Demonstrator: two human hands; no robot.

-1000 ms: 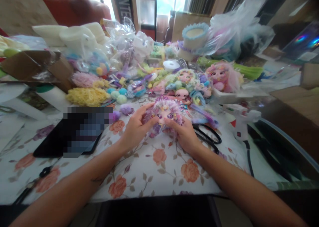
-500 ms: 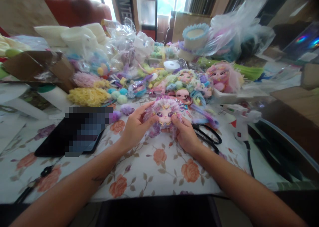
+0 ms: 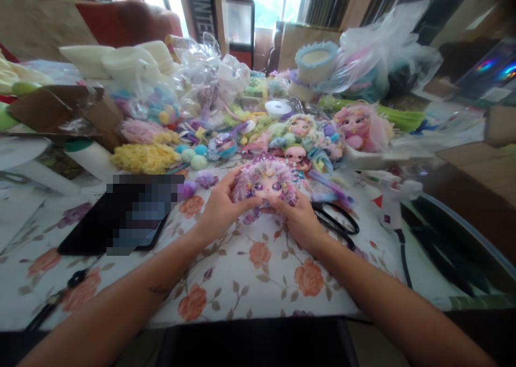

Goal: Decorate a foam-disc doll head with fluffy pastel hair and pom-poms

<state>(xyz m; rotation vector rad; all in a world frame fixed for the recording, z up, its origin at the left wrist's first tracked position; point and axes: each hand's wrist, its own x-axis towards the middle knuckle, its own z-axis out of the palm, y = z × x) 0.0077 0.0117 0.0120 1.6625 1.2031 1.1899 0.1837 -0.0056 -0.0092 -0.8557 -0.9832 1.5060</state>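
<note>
A doll's head (image 3: 266, 181) with fluffy pink and lilac hair, purple eyes and small gold and purple ornaments is held upright between both hands, face toward me. My left hand (image 3: 220, 206) is closed around its left side, thumb near the chin. From the right, my right hand (image 3: 300, 216) grips the lower side, its thumb tip by the mouth. The fingers behind the head are hidden. Close to my right hand lie black-handled scissors (image 3: 336, 219). Two purple pompoms (image 3: 207, 179) rest just beyond my left hand.
A tablet (image 3: 88, 222) lies at left on the flowered tablecloth (image 3: 226, 281). On the right stands a white glue gun (image 3: 391, 200) with its cord. Across the back are dolls (image 3: 355, 128), yellow yarn (image 3: 145, 155), a ribbon spool (image 3: 278, 107), plastic bags (image 3: 201, 77) and cardboard boxes (image 3: 479, 163).
Both thumbs have slid down from the doll's cheeks to its chin and mouth, so more of the face shows. The view has shifted slightly.
</note>
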